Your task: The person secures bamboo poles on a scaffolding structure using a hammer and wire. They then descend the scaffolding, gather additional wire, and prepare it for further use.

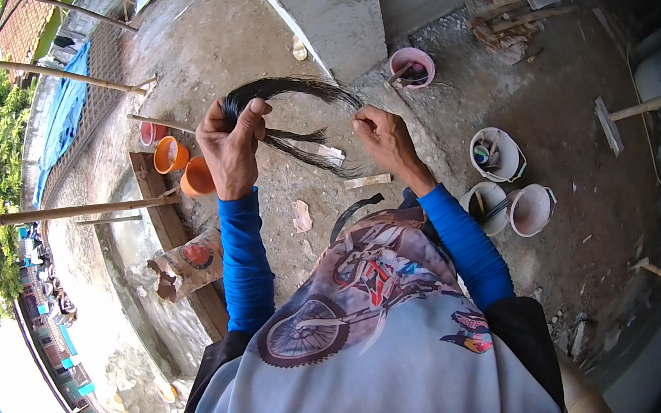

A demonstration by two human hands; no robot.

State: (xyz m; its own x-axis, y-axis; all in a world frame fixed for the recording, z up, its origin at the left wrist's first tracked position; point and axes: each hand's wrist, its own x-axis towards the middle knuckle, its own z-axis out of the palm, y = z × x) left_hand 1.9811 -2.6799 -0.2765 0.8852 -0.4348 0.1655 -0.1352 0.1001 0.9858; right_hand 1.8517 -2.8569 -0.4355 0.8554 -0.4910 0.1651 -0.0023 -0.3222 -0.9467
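A bundle of long, thin black fibres (294,86) is stretched in an arc between my two hands, above the dirt floor. My left hand (230,149) is closed round its thick, gathered end, thumb pointing up. Part of the bundle is hidden behind those fingers. On the other side, my right hand (392,144) is closed in a pinch at the thin tips of the upper strands. Looser strands (304,152) hang from the left hand toward the right and end free below the right hand.
Off to the right stand a white bucket (483,169) with tools in it and another pale bucket (530,210). A pink bucket (398,56) sits near the concrete wall (314,6). Orange buckets (200,177) and bamboo poles (57,214) are at left, beside a wooden plank (153,189).
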